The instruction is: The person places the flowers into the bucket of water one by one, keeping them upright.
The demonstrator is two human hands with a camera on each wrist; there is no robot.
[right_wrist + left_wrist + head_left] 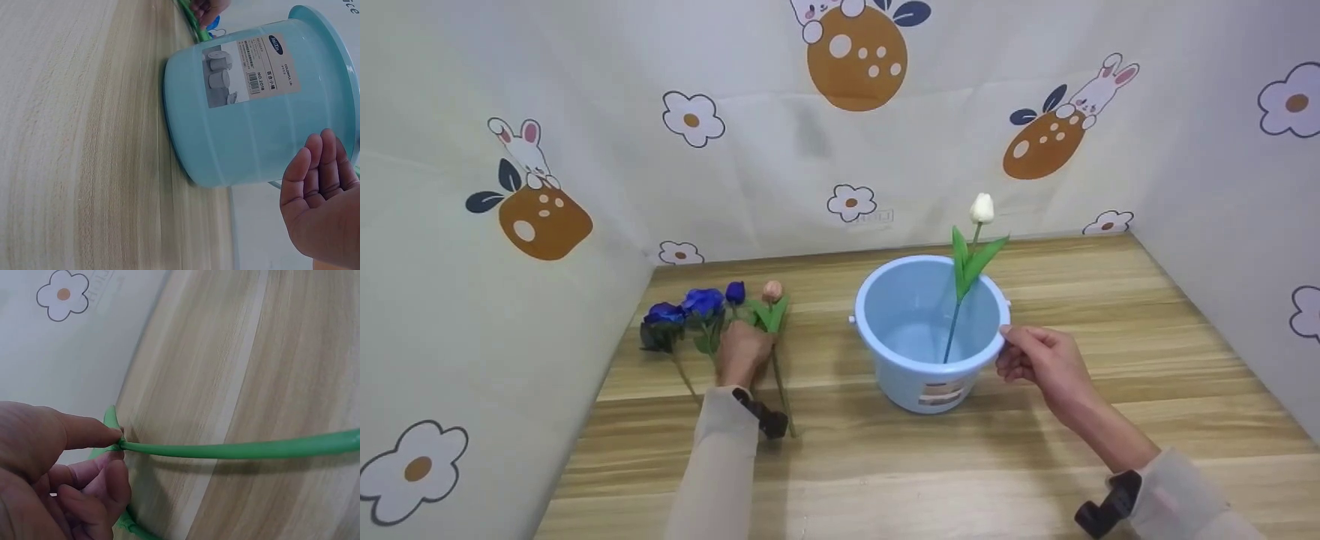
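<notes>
With thumb and index finger, my left hand (744, 351) pinches the green stem (236, 449) of a pink tulip (772, 291) just where its leaves join. The tulip lies on the table, rightmost in a row of artificial flowers. Beside it lie a blue tulip (736, 292) and two blue blooms, a fuller one (703, 301) and a darker one (664, 313). My right hand (1046, 364) holds the light-blue bucket (247, 135) at the right of its rim, fingers bent outside below the lip. A white tulip (982, 208) stands in the bucket, leaning on the rim.
The wood-grain table (870, 480) is bounded by pale sheets printed with rabbits and flowers, the back one (765, 180) rising behind the bucket. A small side knob (853, 319) sticks out from the bucket's left. Both wrists wear black camera straps (765, 416).
</notes>
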